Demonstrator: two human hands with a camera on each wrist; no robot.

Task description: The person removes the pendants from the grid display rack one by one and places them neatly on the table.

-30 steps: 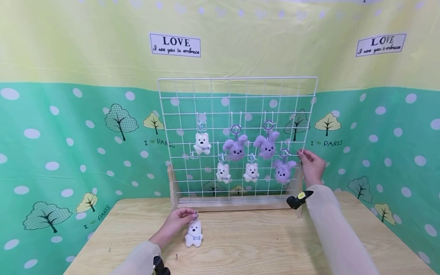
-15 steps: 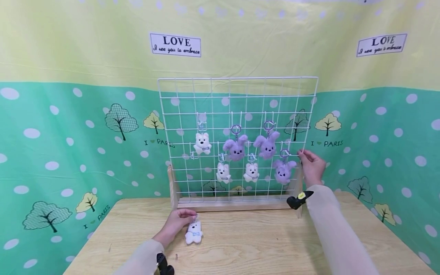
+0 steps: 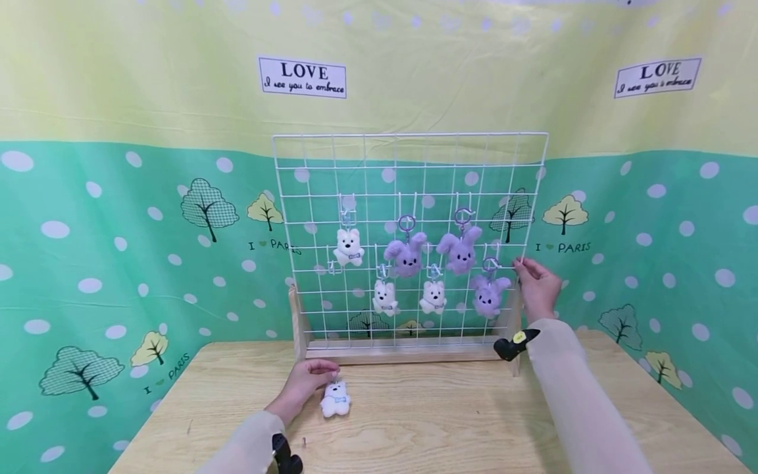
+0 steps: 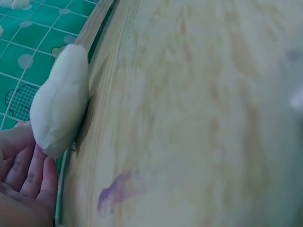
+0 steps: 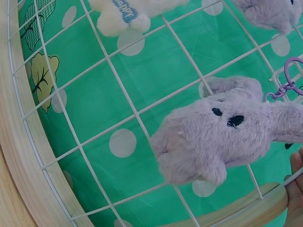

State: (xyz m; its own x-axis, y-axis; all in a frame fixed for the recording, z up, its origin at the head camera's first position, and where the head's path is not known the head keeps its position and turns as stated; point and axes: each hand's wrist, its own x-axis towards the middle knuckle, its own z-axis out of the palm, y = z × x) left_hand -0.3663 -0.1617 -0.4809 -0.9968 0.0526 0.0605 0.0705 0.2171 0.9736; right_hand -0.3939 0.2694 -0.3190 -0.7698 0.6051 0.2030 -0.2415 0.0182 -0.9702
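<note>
My left hand (image 3: pixel 304 387) pinches the top ring of a white plush bear keychain (image 3: pixel 336 399) low over the table, in front of the rack. In the left wrist view the white plush (image 4: pixel 61 101) shows from the side, above the fingers. On the right, my right hand (image 3: pixel 539 283) grips the side edge of a white wire grid rack (image 3: pixel 408 134). Hooks on the grid carry white bear keychains (image 3: pixel 349 248) and purple rabbit keychains (image 3: pixel 460 253). One purple rabbit (image 5: pixel 208 142) hangs nearest to the right hand in the right wrist view.
A bare hook (image 3: pixel 333 267) sticks out at the grid's left side. Wooden feet and a wooden base bar (image 3: pixel 408 356) hold the grid upright on the wooden table (image 3: pixel 426 421). A green and yellow printed curtain (image 3: pixel 118 263) surrounds the table at the back and sides.
The white bear keychain has tipped back, and its feet have risen a little. My left hand has shifted slightly to the right and down. The right hand and rack stay in place.
</note>
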